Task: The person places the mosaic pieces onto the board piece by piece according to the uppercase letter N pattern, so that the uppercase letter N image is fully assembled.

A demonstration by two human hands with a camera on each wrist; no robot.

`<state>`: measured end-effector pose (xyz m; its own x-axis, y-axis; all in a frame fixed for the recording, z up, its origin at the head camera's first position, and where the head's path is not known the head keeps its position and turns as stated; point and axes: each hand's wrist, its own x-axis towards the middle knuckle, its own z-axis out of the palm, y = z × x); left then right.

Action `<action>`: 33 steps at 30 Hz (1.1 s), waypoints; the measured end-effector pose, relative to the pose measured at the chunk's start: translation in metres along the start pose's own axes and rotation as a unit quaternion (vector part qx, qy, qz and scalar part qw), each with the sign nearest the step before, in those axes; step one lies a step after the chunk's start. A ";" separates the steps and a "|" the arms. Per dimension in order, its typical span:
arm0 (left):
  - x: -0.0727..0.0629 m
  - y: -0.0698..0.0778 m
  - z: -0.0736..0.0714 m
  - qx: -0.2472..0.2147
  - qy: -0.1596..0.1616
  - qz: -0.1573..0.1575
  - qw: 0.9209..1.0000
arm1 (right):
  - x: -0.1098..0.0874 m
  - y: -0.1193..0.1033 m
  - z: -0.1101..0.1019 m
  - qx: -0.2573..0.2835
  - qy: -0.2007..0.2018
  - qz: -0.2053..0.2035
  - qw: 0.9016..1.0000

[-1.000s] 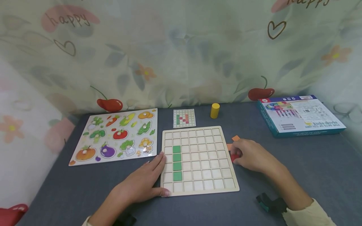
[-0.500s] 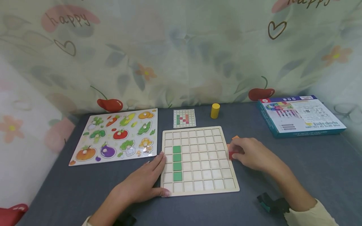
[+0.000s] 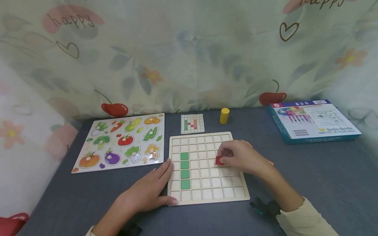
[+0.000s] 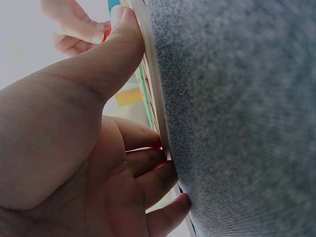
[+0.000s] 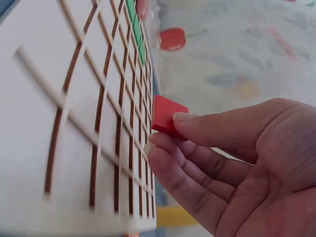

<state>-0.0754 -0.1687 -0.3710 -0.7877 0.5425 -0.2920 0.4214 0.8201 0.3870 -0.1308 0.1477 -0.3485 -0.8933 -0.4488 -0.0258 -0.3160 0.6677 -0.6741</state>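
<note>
A square wooden grid board (image 3: 202, 191) lies flat on the table, with a column of several green tiles (image 3: 185, 173) set in its left part. My right hand (image 3: 246, 158) is over the board's right half, pinching a red square tile (image 5: 168, 116) between thumb and fingers. In the right wrist view the tile is held close to the grid, its face tilted. Along the board's lower left edge rests my left hand (image 3: 147, 190), fingers extended at the side and thumb at the near corner. Beyond the board sits a small pattern card (image 3: 192, 124) printed with a coloured grid.
Orange tiles (image 3: 270, 162) show partly behind the right forearm. A yellow cylinder (image 3: 224, 116) stands at the back. To the left lies a vegetable puzzle board (image 3: 138, 132); a flat teal-edged box (image 3: 333, 123) occupies the back right. The patterned cloth (image 3: 189, 65) hangs behind the table.
My right hand has picked up the red tile from beside the board's right edge and moved it left, over the grid. My left hand has stayed in place.
</note>
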 end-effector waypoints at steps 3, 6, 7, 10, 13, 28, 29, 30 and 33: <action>0.000 0.000 0.000 -0.002 0.001 0.000 1.000 | 0.008 -0.005 0.007 0.007 0.001 -0.012 1.000; -0.001 0.000 0.000 -0.001 0.002 -0.002 1.000 | 0.017 -0.009 0.013 0.012 -0.004 -0.013 1.000; -0.001 0.000 0.000 0.000 0.002 -0.003 1.000 | 0.020 -0.010 0.016 0.012 -0.006 -0.011 1.000; -0.001 0.000 0.000 0.005 -0.001 -0.008 1.000 | 0.027 -0.014 0.022 0.012 -0.012 -0.009 1.000; 0.000 0.000 -0.001 0.004 -0.002 -0.008 1.000 | 0.034 -0.018 0.028 0.006 -0.015 -0.011 1.000; -0.001 0.001 -0.001 0.000 0.007 0.009 1.000 | 0.055 -0.032 0.049 -0.042 -0.021 -0.026 0.999; -0.001 0.001 -0.001 -0.001 0.006 0.007 1.000 | 0.056 -0.033 0.050 -0.044 -0.020 -0.027 0.998; -0.001 0.001 -0.001 -0.001 0.005 0.006 1.000 | 0.056 -0.033 0.050 -0.046 -0.019 -0.029 0.998; -0.001 0.002 -0.002 -0.001 0.003 0.002 1.000 | 0.056 -0.034 0.051 -0.050 -0.024 -0.027 0.998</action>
<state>-0.0743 -0.1677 -0.3680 -0.7886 0.5452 -0.2844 0.4242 0.8171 0.3903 -0.1535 0.0698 -0.3652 -0.8588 -0.5115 -0.0276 -0.3956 0.6966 -0.5985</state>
